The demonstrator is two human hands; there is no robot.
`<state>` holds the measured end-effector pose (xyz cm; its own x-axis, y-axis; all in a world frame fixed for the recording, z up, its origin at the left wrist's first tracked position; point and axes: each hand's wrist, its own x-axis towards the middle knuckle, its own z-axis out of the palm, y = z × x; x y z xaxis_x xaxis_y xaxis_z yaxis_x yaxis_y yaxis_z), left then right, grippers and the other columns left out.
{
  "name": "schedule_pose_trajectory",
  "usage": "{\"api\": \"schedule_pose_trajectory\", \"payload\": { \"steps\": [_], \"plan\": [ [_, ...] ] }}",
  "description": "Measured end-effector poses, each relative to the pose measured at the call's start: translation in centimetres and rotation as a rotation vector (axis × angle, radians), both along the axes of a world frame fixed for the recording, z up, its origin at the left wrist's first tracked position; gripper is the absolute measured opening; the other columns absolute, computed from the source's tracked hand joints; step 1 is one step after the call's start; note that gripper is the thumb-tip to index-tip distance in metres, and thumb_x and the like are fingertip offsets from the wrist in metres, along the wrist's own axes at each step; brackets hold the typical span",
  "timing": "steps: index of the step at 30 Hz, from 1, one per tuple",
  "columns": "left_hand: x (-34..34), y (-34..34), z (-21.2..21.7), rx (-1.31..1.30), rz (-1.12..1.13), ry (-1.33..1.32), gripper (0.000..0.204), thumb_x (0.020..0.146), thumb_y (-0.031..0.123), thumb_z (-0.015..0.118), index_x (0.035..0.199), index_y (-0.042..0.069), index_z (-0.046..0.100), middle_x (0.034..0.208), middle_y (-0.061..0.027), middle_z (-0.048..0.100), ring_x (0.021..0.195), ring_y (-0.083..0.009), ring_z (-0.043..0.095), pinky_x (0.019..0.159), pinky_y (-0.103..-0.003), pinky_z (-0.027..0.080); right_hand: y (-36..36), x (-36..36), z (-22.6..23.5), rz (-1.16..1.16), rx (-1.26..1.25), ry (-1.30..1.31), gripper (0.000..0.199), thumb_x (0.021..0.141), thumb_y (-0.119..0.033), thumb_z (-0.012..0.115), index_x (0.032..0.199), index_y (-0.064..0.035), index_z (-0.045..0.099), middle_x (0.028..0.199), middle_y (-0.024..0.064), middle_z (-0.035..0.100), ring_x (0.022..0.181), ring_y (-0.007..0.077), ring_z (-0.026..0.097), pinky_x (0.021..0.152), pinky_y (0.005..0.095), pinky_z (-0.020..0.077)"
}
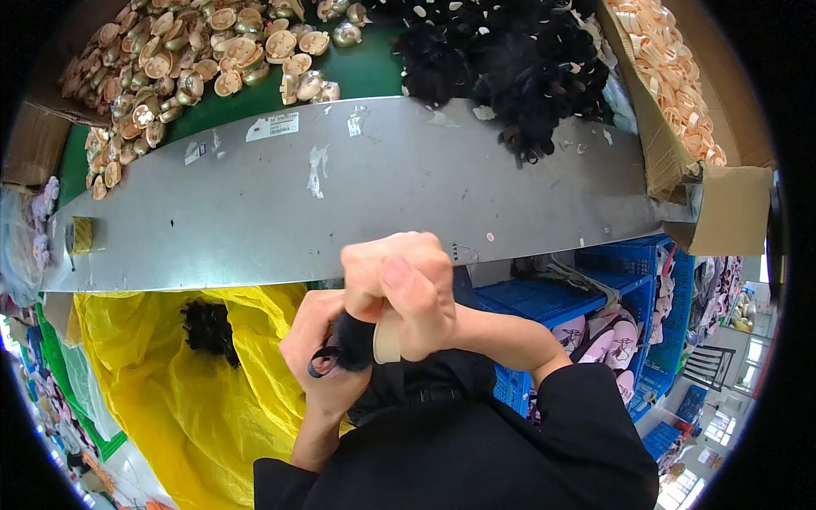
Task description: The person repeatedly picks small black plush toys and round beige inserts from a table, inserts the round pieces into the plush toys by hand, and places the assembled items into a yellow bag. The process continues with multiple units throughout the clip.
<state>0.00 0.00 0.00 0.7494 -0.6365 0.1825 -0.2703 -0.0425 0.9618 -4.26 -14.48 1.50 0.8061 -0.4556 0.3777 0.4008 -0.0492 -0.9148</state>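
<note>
Just below frame centre, the left hand (pixel 312 340) clasps a black fluffy piece (pixel 354 342), the right hand (pixel 406 285) a cream band (pixel 387 340); fluff probably light, soft; band seemingly stiffer, best held.

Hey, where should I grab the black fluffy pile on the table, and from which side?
Probably pinch the pile at its near tip, coming from the wearer's side: that clump juts toward the wearer over the metal, while the rest lies heaped behind.
</note>
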Motion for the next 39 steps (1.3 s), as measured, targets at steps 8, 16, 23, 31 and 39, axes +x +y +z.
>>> {"api": "schedule_pose_trajectory", "payload": {
  "steps": [8, 16, 23, 31, 39],
  "plan": [
    [1.4, -1.6, 0.6, -0.14, 0.282, 0.196, 0.042, 0.083, -0.009, 0.069, 0.121, -0.002, 0.053, 0.102, -0.0041, 0.062, 0.091, -0.011, 0.061, 0.086, -0.023, 0.049, -0.5, -0.7, -1.7, -0.248, -0.522, 0.028, 0.036, 0.075, -0.032, 0.08, 0.076, -0.0052, 0.056, 0.066, 0.0087, 0.05, 0.052, 0.0263, 0.053, 0.049, 0.0345, 0.0429],
    [1.2, -1.3, -0.4, -0.137, 0.234, 0.342, 0.02, 0.095, -0.006, 0.058, 0.115, -0.005, 0.059, 0.107, -0.0057, 0.064, 0.096, -0.0117, 0.063, 0.087, -0.025, 0.051, 0.6, -1.0, -2.1, -0.289, -0.462, 0.058, 0.049, 0.072, -0.029, 0.089, 0.063, -0.0066, 0.046, 0.058, 0.0068, 0.044, 0.047, 0.0215, 0.043, 0.045, 0.0328, 0.0334],
    [1.7, -1.2, -0.1, -0.106, 0.223, 0.286, 0.011, 0.098, -0.002, 0.059, 0.108, -0.004, 0.062, 0.099, -0.0031, 0.065, 0.091, -0.0076, 0.061, 0.081, -0.021, 0.049, 1.7, -1.7, -1.2, -0.325, -0.339, 0.031, 0.037, 0.079, -0.013, 0.082, 0.062, -0.007, 0.05, 0.057, 0.0073, 0.047, 0.048, 0.0237, 0.046, 0.046, 0.0339, 0.0354],
    [2.5, 0.9, -1.2, -0.308, 0.073, 0.538, 0.015, 0.097, 0.011, 0.064, 0.105, -0.002, 0.061, 0.097, -0.0024, 0.065, 0.086, -0.0072, 0.06, 0.079, -0.022, 0.049, 1.3, -1.0, -1.5, -0.366, -0.419, -0.041, 0.036, 0.079, -0.011, 0.082, 0.063, -0.0077, 0.05, 0.056, 0.007, 0.047, 0.046, 0.023, 0.045, 0.047, 0.033, 0.0352],
    [1.4, 1.0, -1.0, -0.077, 0.16, -0.105, 0.02, 0.095, 0.015, 0.068, 0.086, 0.001, 0.057, 0.074, -0.0004, 0.048, 0.064, -0.0085, 0.041, 0.057, -0.024, 0.031, 1.8, -0.4, -2.3, -0.482, -0.662, -0.109, 0.045, 0.077, -0.01, 0.082, 0.06, -0.0104, 0.04, 0.054, 0.0042, 0.04, 0.043, 0.0198, 0.038, 0.046, 0.0315, 0.0322]
  ]
}}
